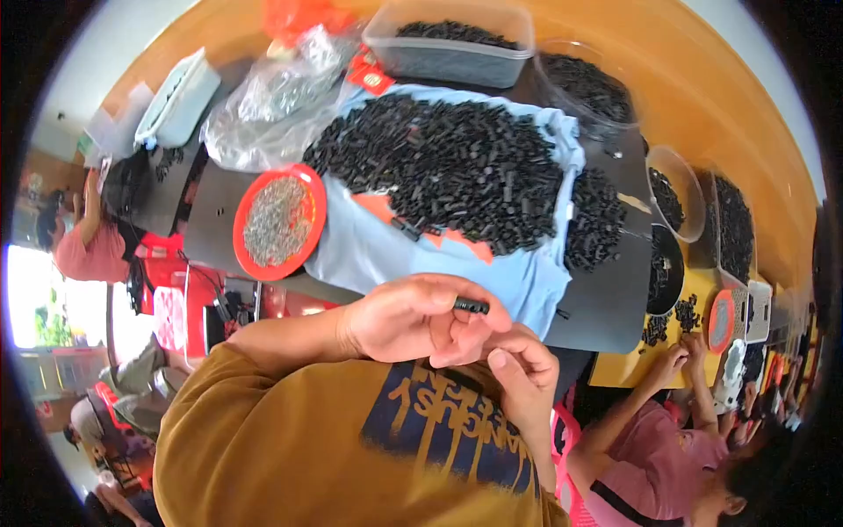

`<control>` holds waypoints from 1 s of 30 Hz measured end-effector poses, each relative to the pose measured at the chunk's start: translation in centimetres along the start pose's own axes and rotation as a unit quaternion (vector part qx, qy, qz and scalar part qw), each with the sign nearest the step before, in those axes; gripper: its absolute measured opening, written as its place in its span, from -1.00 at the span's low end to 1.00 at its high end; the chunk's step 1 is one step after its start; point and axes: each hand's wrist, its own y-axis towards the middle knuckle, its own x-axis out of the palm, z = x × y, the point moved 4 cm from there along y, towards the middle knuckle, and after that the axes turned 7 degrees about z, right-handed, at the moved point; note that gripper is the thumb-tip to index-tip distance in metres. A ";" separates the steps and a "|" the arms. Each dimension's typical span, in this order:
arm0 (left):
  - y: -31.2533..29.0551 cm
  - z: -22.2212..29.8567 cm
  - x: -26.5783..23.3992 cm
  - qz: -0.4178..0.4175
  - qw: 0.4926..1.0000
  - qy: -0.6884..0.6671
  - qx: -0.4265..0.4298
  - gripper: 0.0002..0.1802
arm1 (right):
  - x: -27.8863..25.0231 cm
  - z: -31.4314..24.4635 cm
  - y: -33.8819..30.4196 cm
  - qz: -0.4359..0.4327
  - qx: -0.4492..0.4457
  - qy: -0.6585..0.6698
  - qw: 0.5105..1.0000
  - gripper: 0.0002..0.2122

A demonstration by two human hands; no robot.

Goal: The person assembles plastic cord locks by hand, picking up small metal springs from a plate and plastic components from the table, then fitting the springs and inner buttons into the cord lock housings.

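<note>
My left hand [420, 318] is closed on a small black ribbed cylindrical piece [471, 305], pinched between thumb and fingers in front of my chest. Just beside it, my right hand [529, 373] has its fingers curled in, with the thumb close to them. Whatever it may hold is too small or hidden to tell. Beyond the hands, a big heap of similar black pieces [457, 162] lies on a light blue cloth [364, 250]. Left of the heap is a red round tray [239, 230] full of small silvery metal parts [277, 221].
Behind the heap stand a clear plastic bin [448, 63] and a round tub [588, 83], both holding black pieces. A crumpled plastic bag [281, 101] lies at the back left. At the right, a co-worker in pink [654, 461] works at a yellow table [619, 369].
</note>
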 end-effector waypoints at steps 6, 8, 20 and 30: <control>-1.5 2.3 -1.5 -0.005 0.992 -0.124 0.037 -0.38 | 2.8 -0.3 1.8 -0.004 0.015 -0.064 0.998 -0.95; -1.7 3.4 -2.3 -0.034 0.992 -0.109 0.048 -0.37 | 3.8 0.0 2.9 -0.008 0.015 -0.076 0.997 -0.95; -3.2 9.4 -2.0 0.197 0.972 0.130 -0.014 -0.35 | 3.7 1.9 3.4 -0.027 0.040 -0.085 0.995 -0.95; 12.2 32.4 -9.0 0.351 0.845 0.339 0.220 -0.81 | 3.2 2.1 2.1 -0.022 0.029 -0.095 0.995 -0.94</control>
